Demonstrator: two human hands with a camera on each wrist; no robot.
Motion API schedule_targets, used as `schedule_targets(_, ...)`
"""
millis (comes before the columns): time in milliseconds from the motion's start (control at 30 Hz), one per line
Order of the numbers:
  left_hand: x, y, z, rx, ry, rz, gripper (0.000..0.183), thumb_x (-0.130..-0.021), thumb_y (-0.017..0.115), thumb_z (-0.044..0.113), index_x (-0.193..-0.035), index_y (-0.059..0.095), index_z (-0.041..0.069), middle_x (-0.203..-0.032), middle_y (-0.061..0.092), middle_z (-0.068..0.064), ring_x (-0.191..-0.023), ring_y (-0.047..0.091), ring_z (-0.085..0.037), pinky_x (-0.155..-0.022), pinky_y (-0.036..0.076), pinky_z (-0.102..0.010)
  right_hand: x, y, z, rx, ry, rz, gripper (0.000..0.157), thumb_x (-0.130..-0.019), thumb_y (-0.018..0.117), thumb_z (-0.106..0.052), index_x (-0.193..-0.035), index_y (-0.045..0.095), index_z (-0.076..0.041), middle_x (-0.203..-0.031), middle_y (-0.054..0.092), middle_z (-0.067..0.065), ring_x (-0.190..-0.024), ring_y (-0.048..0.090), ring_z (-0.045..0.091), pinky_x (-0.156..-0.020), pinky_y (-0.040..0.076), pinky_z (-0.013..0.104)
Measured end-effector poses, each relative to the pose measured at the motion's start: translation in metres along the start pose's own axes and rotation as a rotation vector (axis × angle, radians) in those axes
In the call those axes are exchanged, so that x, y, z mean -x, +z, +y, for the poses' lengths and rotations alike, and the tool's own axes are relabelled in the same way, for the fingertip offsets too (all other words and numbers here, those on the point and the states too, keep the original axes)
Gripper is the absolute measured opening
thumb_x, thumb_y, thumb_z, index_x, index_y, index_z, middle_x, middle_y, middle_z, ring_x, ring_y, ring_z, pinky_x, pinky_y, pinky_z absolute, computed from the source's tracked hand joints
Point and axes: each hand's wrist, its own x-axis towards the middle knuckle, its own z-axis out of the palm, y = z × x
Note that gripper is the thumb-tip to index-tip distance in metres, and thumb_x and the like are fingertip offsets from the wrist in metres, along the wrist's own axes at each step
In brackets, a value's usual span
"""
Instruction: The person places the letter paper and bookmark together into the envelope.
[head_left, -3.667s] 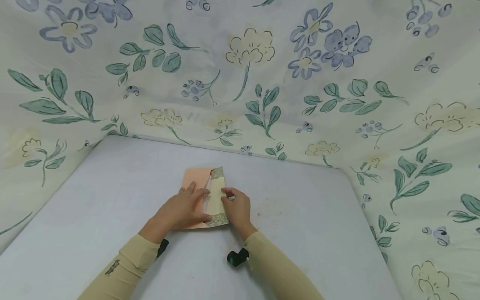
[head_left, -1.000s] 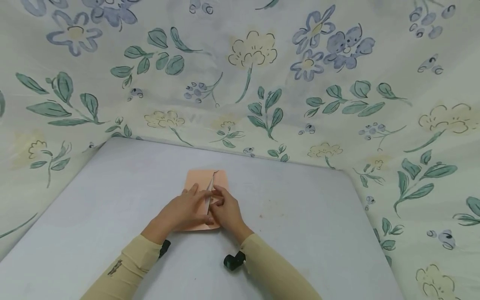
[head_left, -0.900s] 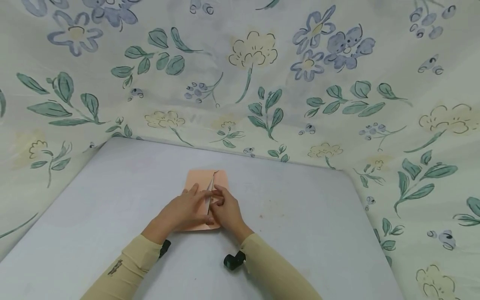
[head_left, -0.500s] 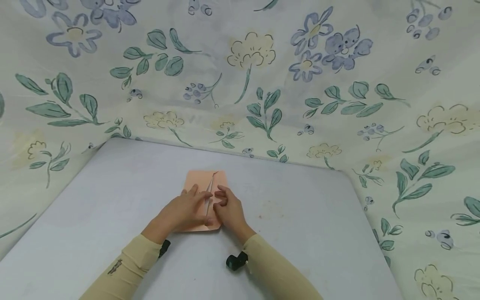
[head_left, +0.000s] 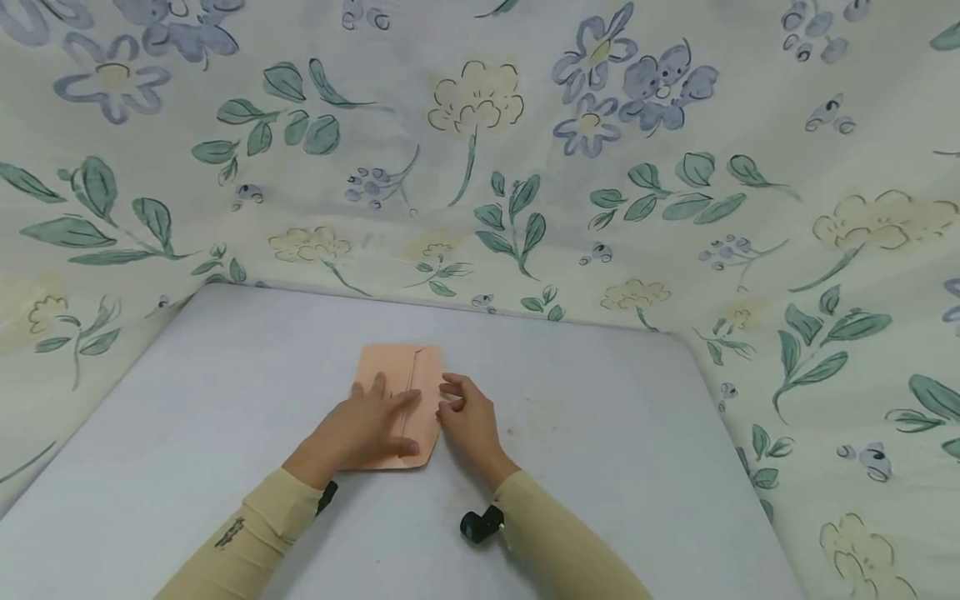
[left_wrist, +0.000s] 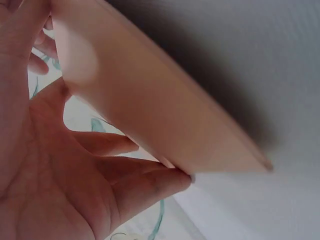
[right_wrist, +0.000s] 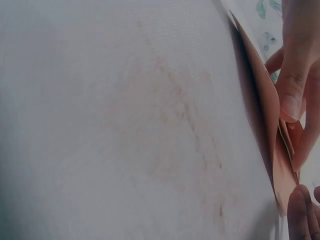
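A peach-coloured paper envelope [head_left: 390,360] lies on the table with a long slit down its face. My left hand [head_left: 366,425] is spread across it, index finger and thumb reaching over the slit. In the left wrist view, the left thumb [left_wrist: 155,190] rests at the edge of the envelope [left_wrist: 135,100], whose near side stands a little off the table. My right hand [head_left: 472,421] is at the envelope's right edge, fingers loosely bent and fingertips right at the paper. In the right wrist view the envelope [right_wrist: 260,85] shows edge-on, its side bowed upward.
A white-covered table [head_left: 600,467] lies under everything, with faint brown stains [right_wrist: 190,120] right of the envelope. Floral curtain [head_left: 637,233] encloses the far side and both flanks. A black camera [head_left: 480,525] is strapped at the right wrist.
A cream card with patterned ends, earlier half out of the envelope's opening, has gone inside, out of sight. The gap has narrowed to a slit, and my right hand has moved right to the edge.
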Motion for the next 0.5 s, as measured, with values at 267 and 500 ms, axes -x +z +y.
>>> schedule_targets(267, -0.003, 0.006, -0.006, 0.064, -0.025, 0.015, 0.084, -0.090, 0.064, 0.066, -0.156, 0.043, 0.018, -0.154, 0.024, -0.045, -0.128, 0.030, -0.075, -0.090, 0.044, -0.074, 0.000, -0.007, 0.008, 0.119, -0.006, 0.040, 0.039, -0.094, 0.066, -0.005, -0.132, 0.065, -0.012, -0.122, 0.073, 0.005, -0.083, 0.064, 0.006, -0.073, 0.053, 0.022)
schedule_targets(500, -0.005, 0.012, -0.005, 0.097, -0.054, 0.038, 0.091, -0.094, 0.057, 0.066, -0.160, 0.030, 0.010, -0.156, 0.025, -0.040, -0.138, 0.024, -0.068, -0.103, 0.026, -0.080, 0.002, -0.015, 0.010, 0.245, -0.030, 0.000, 0.040, -0.096, 0.067, -0.012, -0.135, 0.063, -0.009, -0.128, 0.069, 0.007, -0.098, 0.065, 0.017, -0.083, 0.053, 0.031)
